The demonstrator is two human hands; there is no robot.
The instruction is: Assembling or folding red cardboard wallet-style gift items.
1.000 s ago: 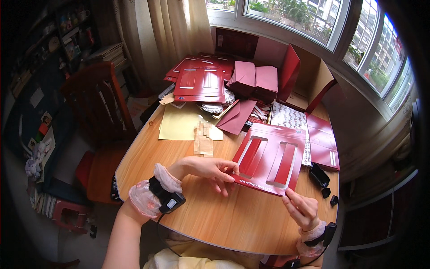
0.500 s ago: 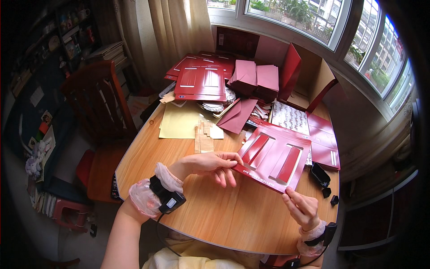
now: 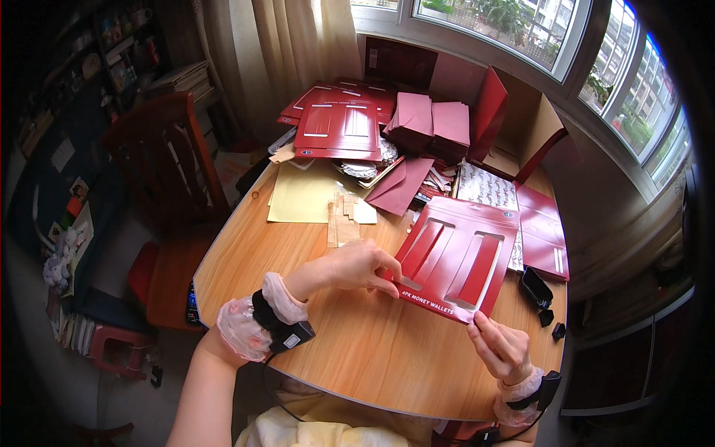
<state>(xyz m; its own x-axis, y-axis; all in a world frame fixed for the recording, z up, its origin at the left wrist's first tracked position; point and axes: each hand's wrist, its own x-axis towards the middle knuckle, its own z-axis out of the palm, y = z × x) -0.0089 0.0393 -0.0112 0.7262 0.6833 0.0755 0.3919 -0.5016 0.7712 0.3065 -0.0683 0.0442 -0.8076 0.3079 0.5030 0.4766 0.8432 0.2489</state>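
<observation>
A flat red cardboard wallet pack (image 3: pixel 451 262) with two long cut-out slots is held tilted above the near right part of the table. My right hand (image 3: pixel 505 349) pinches its near right corner between thumb and fingers. At the pack's left edge, by the near corner, the curled fingers of my left hand (image 3: pixel 348 268) close on the card; the fingertips are partly hidden. Red shows through both slots. Each wrist wears a pale frilly cuff with a black strapped device.
Behind lie stacked red cards (image 3: pixel 339 130), bundles of dark pink envelopes (image 3: pixel 450 123), a loose envelope (image 3: pixel 398 186), yellow paper (image 3: pixel 302 195) and tan paper strips (image 3: pixel 342 231). An open red box (image 3: pixel 488 112) stands far right. Black items (image 3: pixel 535 289) lie by the right edge.
My left hand's fingers, hanging loosely spread below its pinch before, are now curled in at the pack's left edge. The right hand keeps its hold, and the pack has turned slightly.
</observation>
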